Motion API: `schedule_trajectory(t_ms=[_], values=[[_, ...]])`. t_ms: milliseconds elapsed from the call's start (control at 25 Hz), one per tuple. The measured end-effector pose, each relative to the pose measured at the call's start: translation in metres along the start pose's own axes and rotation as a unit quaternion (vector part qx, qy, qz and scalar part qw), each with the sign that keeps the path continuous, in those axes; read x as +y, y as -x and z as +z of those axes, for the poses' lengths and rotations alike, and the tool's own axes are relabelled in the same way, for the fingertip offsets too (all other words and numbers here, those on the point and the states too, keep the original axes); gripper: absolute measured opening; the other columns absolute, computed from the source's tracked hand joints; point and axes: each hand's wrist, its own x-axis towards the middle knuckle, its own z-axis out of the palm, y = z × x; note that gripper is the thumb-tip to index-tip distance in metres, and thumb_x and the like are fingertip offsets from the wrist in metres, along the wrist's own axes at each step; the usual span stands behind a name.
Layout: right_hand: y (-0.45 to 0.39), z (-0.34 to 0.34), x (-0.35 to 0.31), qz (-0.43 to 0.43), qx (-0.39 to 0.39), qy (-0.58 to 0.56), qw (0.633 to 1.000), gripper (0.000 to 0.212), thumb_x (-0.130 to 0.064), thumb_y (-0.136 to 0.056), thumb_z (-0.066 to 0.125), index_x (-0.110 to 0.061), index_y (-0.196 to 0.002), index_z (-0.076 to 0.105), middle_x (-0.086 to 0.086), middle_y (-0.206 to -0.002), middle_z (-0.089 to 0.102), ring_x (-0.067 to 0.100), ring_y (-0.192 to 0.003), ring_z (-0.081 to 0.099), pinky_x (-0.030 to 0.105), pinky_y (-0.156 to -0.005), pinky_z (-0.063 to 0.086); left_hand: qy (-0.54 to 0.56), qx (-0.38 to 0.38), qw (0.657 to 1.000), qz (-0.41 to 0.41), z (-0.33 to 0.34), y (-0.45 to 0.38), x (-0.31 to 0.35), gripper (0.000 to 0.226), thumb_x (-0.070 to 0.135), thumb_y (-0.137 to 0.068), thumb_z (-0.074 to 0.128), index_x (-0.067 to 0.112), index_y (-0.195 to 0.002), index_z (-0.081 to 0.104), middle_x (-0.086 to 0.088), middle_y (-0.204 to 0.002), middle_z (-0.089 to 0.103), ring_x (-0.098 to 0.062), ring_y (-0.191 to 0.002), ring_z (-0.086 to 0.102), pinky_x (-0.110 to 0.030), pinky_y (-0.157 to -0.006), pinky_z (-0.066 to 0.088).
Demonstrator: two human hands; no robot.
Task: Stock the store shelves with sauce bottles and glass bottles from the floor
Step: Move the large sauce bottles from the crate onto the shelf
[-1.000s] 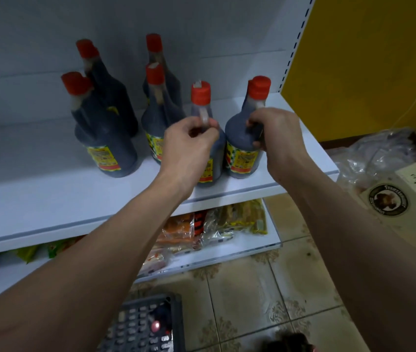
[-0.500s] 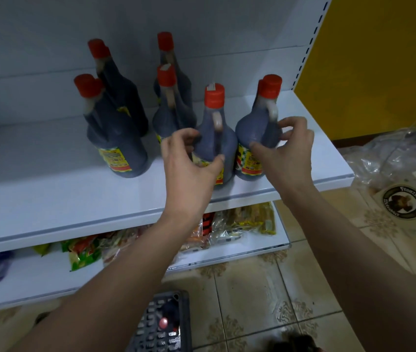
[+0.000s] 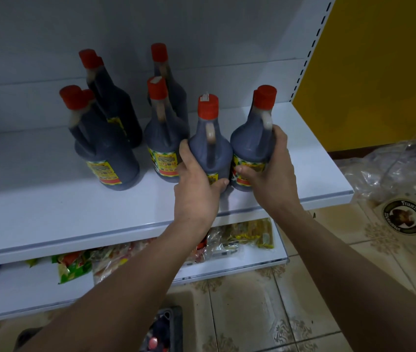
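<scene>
Two sauce bottles upright at front of shelf [image 3: 316, 158], touching. Left hand [image 3: 196, 189] wraps centre bottle [image 3: 209, 148]; right hand [image 3: 270, 171] wraps right bottle [image 3: 252, 146]; fingers curled round lower bodies. Low grip likely for sliding into row, labels outward. Four more bottles [image 3: 105, 148] stand behind.

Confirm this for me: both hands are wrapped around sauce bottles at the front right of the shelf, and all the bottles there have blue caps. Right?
Not quite: the caps are red, not blue. The head view shows the left hand around one sauce bottle and the right hand around its neighbour, both at the front right of the shelf, each with a red cap.
</scene>
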Motion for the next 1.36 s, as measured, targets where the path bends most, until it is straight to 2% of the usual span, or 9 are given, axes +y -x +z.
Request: schedule_trajectory(t_ms=[200, 320, 440, 640, 800, 920, 1040, 1200, 1360], values=[[-0.035, 0.0, 0.008, -0.028, 0.006, 0.035, 0.999, 0.095, -0.022, -0.074, 0.083, -0.029, -0.148, 0.023, 0.004, -0.138, 0.051, 0.028, -0.122, 0.056, 0.051, -0.095, 0.05, 0.002, 0.023, 1.0, -0.007, 0.019, -0.021, 0.015, 0.101, 0.016, -0.081, 0.076, 0.021, -0.152, 0.004, -0.015, -0.142, 0.042, -0.037, -0.122, 0.051, -0.044, -0.095, 0.046], [-0.056, 0.0, 0.011, -0.022, 0.005, 0.035, 0.999, 0.098, -0.024, -0.068, 0.086, -0.029, -0.146, 0.027, 0.002, -0.135, 0.054, 0.025, -0.12, 0.057, 0.051, -0.094, 0.052, -0.018, 0.029, 0.999, -0.024, 0.029, -0.034, 0.023, 0.098, 0.018, -0.084, 0.074, 0.021, -0.152, 0.003, -0.016, -0.146, 0.04, -0.039, -0.124, 0.051, -0.042, -0.093, 0.043], [-0.073, -0.001, 0.015, -0.029, -0.001, 0.026, 0.999, 0.094, -0.025, -0.069, 0.083, -0.026, -0.146, 0.028, 0.004, -0.133, 0.055, 0.028, -0.118, 0.058, 0.05, -0.093, 0.051, -0.029, 0.044, 0.998, -0.03, 0.039, -0.048, 0.027, 0.101, 0.021, -0.084, 0.074, 0.022, -0.153, 0.001, -0.015, -0.148, 0.04, -0.04, -0.124, 0.052, -0.042, -0.093, 0.045], [-0.096, 0.0, 0.018, -0.044, -0.014, -0.004, 0.999, 0.091, -0.043, -0.07, 0.076, -0.022, -0.146, 0.03, 0.004, -0.132, 0.056, 0.027, -0.117, 0.059, 0.035, -0.084, 0.049, -0.063, 0.057, 0.996, -0.028, 0.052, -0.082, 0.029, 0.102, 0.029, -0.083, 0.074, 0.016, -0.154, 0.002, -0.017, -0.139, 0.048, -0.037, -0.119, 0.056, -0.039, -0.091, 0.046], [-0.116, 0.002, 0.023, -0.043, -0.023, 0.006, 0.999, 0.096, -0.03, -0.067, 0.076, -0.025, -0.148, 0.025, 0.003, -0.135, 0.054, 0.027, -0.122, 0.056, 0.048, -0.098, 0.05, -0.078, 0.043, 0.995, -0.048, 0.055, -0.116, 0.03, 0.107, 0.036, -0.083, 0.073, 0.017, -0.154, -0.004, -0.017, -0.146, 0.041, -0.035, -0.128, 0.049, -0.042, -0.103, 0.042], [-0.131, 0.005, 0.024, -0.037, -0.03, 0.031, 0.998, 0.096, -0.018, -0.074, 0.078, -0.027, -0.15, 0.019, 0.004, -0.139, 0.049, 0.028, -0.125, 0.053, 0.048, -0.101, 0.048, -0.067, 0.052, 0.995, -0.046, 0.057, -0.135, 0.028, 0.109, 0.035, -0.082, 0.074, 0.018, -0.155, -0.006, -0.015, -0.152, 0.035, -0.032, -0.135, 0.043, -0.04, -0.108, 0.037], [-0.143, 0.008, 0.026, -0.035, -0.031, 0.04, 0.998, 0.096, -0.017, -0.077, 0.077, -0.027, -0.151, 0.017, 0.005, -0.141, 0.046, 0.027, -0.127, 0.051, 0.047, -0.102, 0.047, -0.064, 0.064, 0.995, -0.05, 0.062, -0.145, 0.025, 0.109, 0.036, -0.083, 0.073, 0.019, -0.155, -0.008, -0.014, -0.157, 0.028, -0.033, -0.14, 0.036, -0.042, -0.112, 0.033], [-0.153, 0.01, 0.028, -0.043, -0.037, 0.05, 0.997, 0.096, -0.017, -0.078, 0.077, -0.024, -0.151, 0.015, 0.006, -0.143, 0.045, 0.028, -0.128, 0.05, 0.042, -0.1, 0.048, -0.056, 0.061, 0.995, -0.045, 0.064, -0.163, 0.018, 0.114, 0.035, -0.079, 0.076, 0.02, -0.154, -0.01, -0.018, -0.155, 0.03, -0.039, -0.136, 0.04, -0.05, -0.108, 0.039], [-0.162, 0.012, 0.029, -0.059, -0.03, 0.057, 0.996, 0.096, -0.016, -0.078, 0.077, -0.021, -0.152, 0.016, 0.008, -0.142, 0.046, 0.029, -0.127, 0.05, 0.047, -0.099, 0.05, -0.041, 0.074, 0.996, -0.04, 0.066, -0.17, 0.017, 0.115, 0.032, -0.078, 0.077, 0.021, -0.154, -0.007, -0.017, -0.154, 0.031, -0.038, -0.136, 0.041, -0.051, -0.107, 0.041]])
